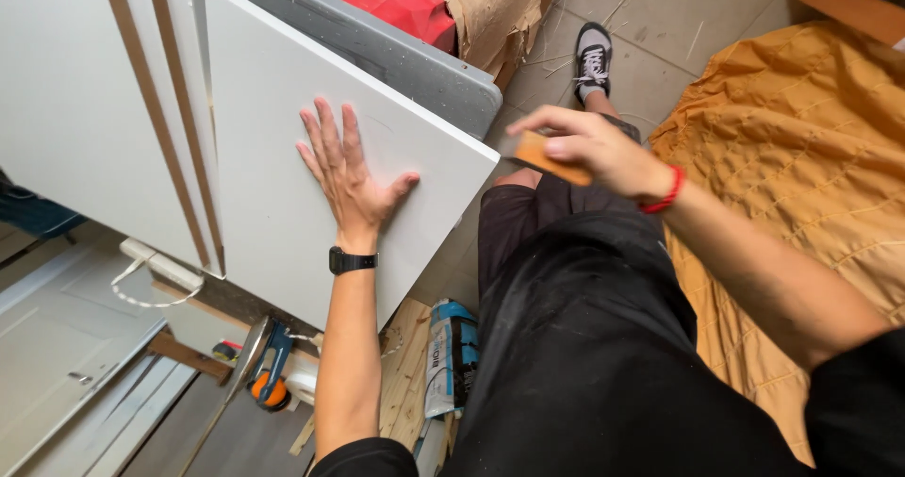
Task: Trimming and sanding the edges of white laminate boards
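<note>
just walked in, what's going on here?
A person stands over a flat white rectangular panel that rests on a grey work surface. Their left hand lies flat, fingers spread, on the panel's face. Their right hand holds a small orange block just past the panel's corner, not touching it. More white panels with wood-coloured edges lie alongside. An orange quilted blanket covers the floor to the right.
</note>
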